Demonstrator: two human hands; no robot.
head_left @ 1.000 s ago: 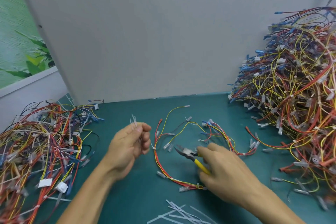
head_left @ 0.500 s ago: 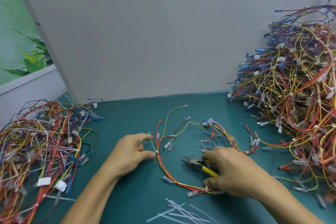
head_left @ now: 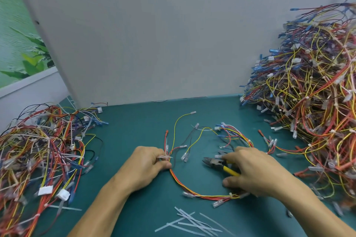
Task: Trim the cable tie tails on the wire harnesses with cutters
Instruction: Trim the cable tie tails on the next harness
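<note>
Cut tie tails (head_left: 188,221) lie nearest on the green bench (head_left: 134,131). Beyond them the hands are apart. The left hand (head_left: 148,163) pinches the looped harness (head_left: 192,191) at a white cable tie (head_left: 164,157). The right hand (head_left: 248,169) grips the yellow-handled cutters (head_left: 213,161), nose pointing left. Farther out sit the left pile (head_left: 38,150) and the larger right pile (head_left: 312,102) of harnesses.

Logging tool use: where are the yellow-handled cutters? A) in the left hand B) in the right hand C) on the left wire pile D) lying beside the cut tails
B: the right hand grips the cutters, while the left hand pinches the harness.
</note>
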